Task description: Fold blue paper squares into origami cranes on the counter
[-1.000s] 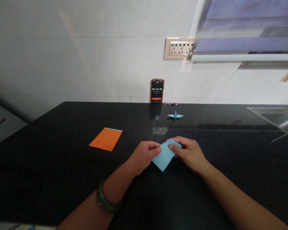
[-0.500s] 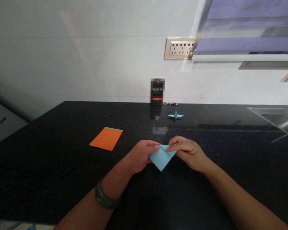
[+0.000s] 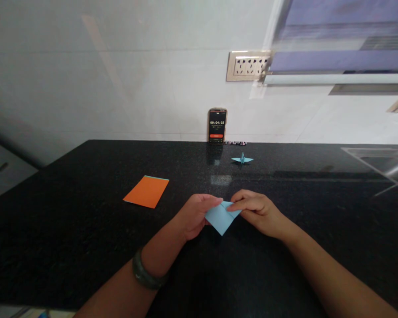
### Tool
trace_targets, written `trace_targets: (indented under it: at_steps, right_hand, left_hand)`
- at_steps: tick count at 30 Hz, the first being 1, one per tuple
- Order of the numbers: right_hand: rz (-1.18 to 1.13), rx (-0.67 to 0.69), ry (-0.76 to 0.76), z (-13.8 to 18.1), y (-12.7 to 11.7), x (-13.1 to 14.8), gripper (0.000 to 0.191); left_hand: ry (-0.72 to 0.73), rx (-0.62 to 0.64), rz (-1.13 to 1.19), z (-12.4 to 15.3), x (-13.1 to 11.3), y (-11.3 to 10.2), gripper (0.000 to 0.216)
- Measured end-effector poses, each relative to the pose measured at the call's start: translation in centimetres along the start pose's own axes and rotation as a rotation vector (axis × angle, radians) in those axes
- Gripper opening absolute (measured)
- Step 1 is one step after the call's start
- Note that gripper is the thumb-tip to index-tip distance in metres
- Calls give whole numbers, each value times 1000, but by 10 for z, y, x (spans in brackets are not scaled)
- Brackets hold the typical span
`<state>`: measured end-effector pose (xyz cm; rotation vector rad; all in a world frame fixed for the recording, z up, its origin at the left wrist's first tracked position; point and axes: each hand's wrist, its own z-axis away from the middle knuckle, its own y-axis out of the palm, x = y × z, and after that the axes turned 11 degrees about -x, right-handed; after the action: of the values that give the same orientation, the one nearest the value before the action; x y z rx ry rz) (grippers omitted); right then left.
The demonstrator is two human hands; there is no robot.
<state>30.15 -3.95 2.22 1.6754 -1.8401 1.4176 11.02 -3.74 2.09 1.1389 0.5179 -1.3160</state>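
A light blue piece of folded origami paper [image 3: 220,219] is held just above the black countertop, one corner pointing toward me. My left hand [image 3: 199,215] grips its left side, thumb lying on top near the upper edge and the other fingers behind. On the right, my right hand [image 3: 259,212] pinches the upper right corner, with a finger resting on a creased flap. Parts of the fingers behind the paper are hidden. Farther back on the counter stands a small blue paper crane [image 3: 242,159] with its wings spread.
To the left lies a stack of square paper with an orange sheet [image 3: 147,192] on top. A phone [image 3: 217,126] showing a timer leans against the white wall, a beaded strap [image 3: 236,143] beside it. A sink [image 3: 381,161] is at the right; wall sockets [image 3: 248,66] are above.
My right finger has shifted slightly left over the flap, which now lies flatter. My left thumb has slid a little right along the top edge. The phone screen has become readable.
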Motion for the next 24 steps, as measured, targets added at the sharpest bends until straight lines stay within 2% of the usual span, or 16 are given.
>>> trace_targets:
  at_steps: [5,7,10,13,18,24]
  right_hand:
    - [-60,0,44,1,4,0,28]
    - [-183,-60,187,1,7,1,27]
    - [-324,-164,507,0,13,1,31]
    - [-322,-142,690,-1,19,2,30]
    - [-432,-160,767,-2,25,3,28]
    - [-506,-166,772,-1,27,-2,27]
  left_hand:
    - [69,-115,-60,-3,5,-1,22]
    - [96,-151,-66,-3,5,-1,22]
    - [133,-190,-74,-4,5,0,22]
    - [170,-205,-100,-3,5,1,23]
    - [197,-212,-120,-2,5,2,23]
    - [180,-188,-69,-3,6,1,22]
